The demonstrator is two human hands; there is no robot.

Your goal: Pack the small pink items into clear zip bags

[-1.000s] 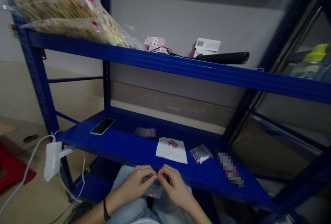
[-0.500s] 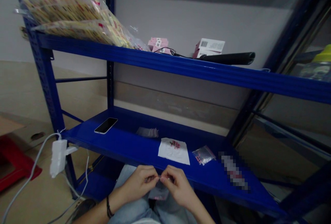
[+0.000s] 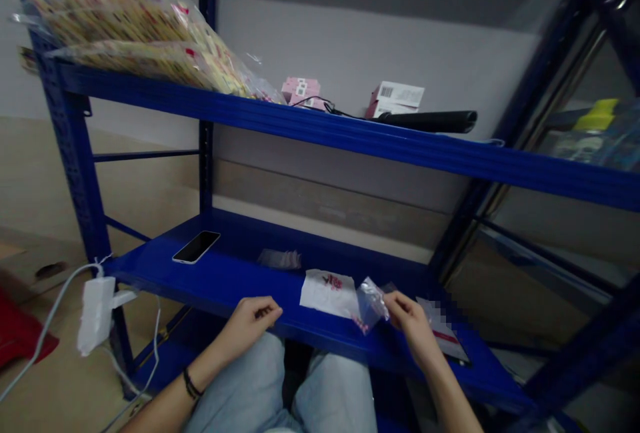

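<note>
My right hand [image 3: 406,318] pinches the top of a small clear plastic bag [image 3: 369,305] between thumb and fingers, over the shelf's right half. Small pink-red pieces lie in the bag's lower corner. Part of another clear bag may lie behind it; I cannot tell for sure. Left of the bag is a white paper [image 3: 325,294] with a heap of small dark-red pieces [image 3: 333,281] on it. My left hand [image 3: 254,319] hovers at the shelf's front edge, its fingers curled closed and nothing visible in them.
On the blue lower shelf [image 3: 235,286] lie a phone [image 3: 197,247], a stack of small clear bags [image 3: 280,259] and a partly blurred packet [image 3: 443,331]. Filled bags [image 3: 125,33], small boxes [image 3: 397,96] and a black rod-shaped thing [image 3: 430,121] occupy the upper shelf. A power strip [image 3: 96,313] hangs at left.
My hands have parted. The right one has carried the small bag from over my lap to the right, above the shelf; the left one has moved left, off the bag. The view has shifted slightly.
</note>
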